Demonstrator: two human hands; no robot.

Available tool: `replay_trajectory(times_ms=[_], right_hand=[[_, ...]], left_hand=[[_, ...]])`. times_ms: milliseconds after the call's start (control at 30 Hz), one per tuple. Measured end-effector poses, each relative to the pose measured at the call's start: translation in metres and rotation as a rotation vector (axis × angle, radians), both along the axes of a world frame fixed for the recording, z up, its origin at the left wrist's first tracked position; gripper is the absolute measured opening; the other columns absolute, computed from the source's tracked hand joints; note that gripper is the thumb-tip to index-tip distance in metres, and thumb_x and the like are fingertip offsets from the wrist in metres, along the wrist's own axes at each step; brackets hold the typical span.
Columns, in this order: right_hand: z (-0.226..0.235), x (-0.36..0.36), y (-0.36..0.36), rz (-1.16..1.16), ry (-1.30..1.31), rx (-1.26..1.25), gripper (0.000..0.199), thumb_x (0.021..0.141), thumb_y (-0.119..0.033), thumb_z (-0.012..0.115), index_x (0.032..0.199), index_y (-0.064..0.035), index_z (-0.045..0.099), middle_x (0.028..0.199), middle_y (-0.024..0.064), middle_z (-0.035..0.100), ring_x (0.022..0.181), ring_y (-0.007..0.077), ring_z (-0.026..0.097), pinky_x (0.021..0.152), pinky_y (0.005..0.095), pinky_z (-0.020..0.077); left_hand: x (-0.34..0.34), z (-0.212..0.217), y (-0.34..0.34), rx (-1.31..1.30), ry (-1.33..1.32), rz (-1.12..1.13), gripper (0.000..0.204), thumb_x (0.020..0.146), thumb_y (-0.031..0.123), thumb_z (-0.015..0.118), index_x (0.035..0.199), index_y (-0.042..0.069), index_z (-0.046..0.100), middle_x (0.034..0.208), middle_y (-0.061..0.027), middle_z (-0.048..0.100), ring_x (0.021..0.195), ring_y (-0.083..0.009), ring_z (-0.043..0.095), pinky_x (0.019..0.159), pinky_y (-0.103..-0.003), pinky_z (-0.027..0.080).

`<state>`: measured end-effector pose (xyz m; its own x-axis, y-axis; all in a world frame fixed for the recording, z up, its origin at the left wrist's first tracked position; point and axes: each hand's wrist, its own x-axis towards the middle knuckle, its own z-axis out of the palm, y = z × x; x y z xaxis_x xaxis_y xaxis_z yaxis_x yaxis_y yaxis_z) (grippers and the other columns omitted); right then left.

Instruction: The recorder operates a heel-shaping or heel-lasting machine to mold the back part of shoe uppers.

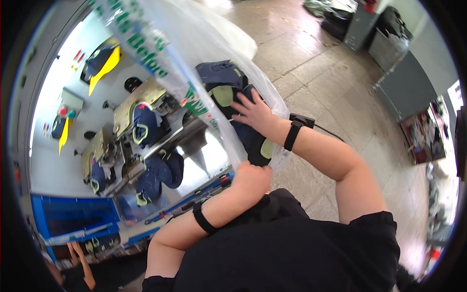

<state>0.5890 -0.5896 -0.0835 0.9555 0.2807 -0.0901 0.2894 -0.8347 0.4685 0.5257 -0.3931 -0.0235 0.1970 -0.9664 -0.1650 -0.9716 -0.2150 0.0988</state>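
Note:
A large translucent plastic bag [233, 34] with green print hangs in front of me, its mouth toward my body. Inside lie several dark navy shoe uppers [221, 73] with pale lime linings. My right hand [255, 113] reaches into the bag, fingers spread over the uppers. At the near rim, my left hand [253, 179] is closed on the bag's edge; its fingertips are partly hidden. Both wrists wear black straps, and a small dark device sits on the right one.
On my left stands a machine with metal forms [141, 104], holding navy uppers. More uppers [158, 173] rest on its shiny worktop [206, 151]. Another person's hands [77, 250] show at the lower left. Grey cabinets [404, 87] and dark bags [338, 22] stand across the tiled floor.

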Motion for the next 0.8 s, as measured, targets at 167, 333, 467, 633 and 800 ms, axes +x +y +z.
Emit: replay_trajectory(times_ms=[167, 333, 467, 633, 800], right_hand=[[0.01, 0.015, 0.014, -0.014, 0.183, 0.137, 0.057, 0.083, -0.015, 0.064, 0.138, -0.0211, 0.049, 0.136, 0.0139, 0.051, 0.13, 0.034, 0.045, 0.105, 0.0625, 0.0335], [0.073, 0.006, -0.009, -0.013, -0.14, 0.693, 0.04, 0.071, -0.001, 0.064, 0.112, -0.0056, 0.062, 0.104, 0.0128, 0.067, 0.112, 0.0323, 0.06, 0.098, 0.0416, 0.0439], [0.143, -0.063, -0.017, 0.309, -0.54, 0.949, 0.034, 0.074, 0.006, 0.059, 0.107, -0.0031, 0.06, 0.106, 0.0144, 0.067, 0.104, 0.0338, 0.064, 0.093, 0.0473, 0.0487], [0.175, -0.139, -0.002, 0.754, 0.056, 2.444, 0.022, 0.099, -0.019, 0.049, 0.117, -0.0059, 0.048, 0.108, 0.0256, 0.062, 0.105, 0.0438, 0.062, 0.09, 0.0607, 0.0474], [0.156, -0.117, 0.074, 0.237, 0.386, 2.375, 0.035, 0.084, -0.013, 0.061, 0.116, -0.0051, 0.048, 0.11, 0.0153, 0.062, 0.101, 0.0273, 0.061, 0.09, 0.0439, 0.0486]], left_hand=[[-0.008, 0.006, 0.0, 0.092, 0.077, 0.099, 0.045, 0.081, 0.048, 0.068, 0.095, 0.006, 0.06, 0.071, -0.0083, 0.069, 0.068, -0.0248, 0.068, 0.067, -0.037, 0.043], [0.005, 0.018, 0.023, -0.153, 0.137, 0.207, 0.052, 0.076, 0.046, 0.076, 0.102, 0.004, 0.059, 0.092, -0.0119, 0.066, 0.088, -0.0276, 0.066, 0.076, -0.037, 0.047], [0.012, 0.031, 0.027, -0.689, 0.521, 0.386, 0.057, 0.074, 0.036, 0.081, 0.114, 0.005, 0.057, 0.113, -0.0167, 0.058, 0.106, -0.031, 0.06, 0.088, -0.039, 0.048], [0.017, 0.022, 0.061, -0.819, 1.469, 0.428, 0.031, 0.079, 0.012, 0.074, 0.105, 0.004, 0.058, 0.104, -0.0051, 0.061, 0.101, -0.0142, 0.061, 0.088, -0.031, 0.05], [0.016, 0.035, 0.09, -0.717, 2.092, 0.417, 0.059, 0.097, 0.053, 0.05, 0.128, 0.003, 0.052, 0.122, -0.0125, 0.06, 0.115, -0.0195, 0.057, 0.097, -0.034, 0.047]])
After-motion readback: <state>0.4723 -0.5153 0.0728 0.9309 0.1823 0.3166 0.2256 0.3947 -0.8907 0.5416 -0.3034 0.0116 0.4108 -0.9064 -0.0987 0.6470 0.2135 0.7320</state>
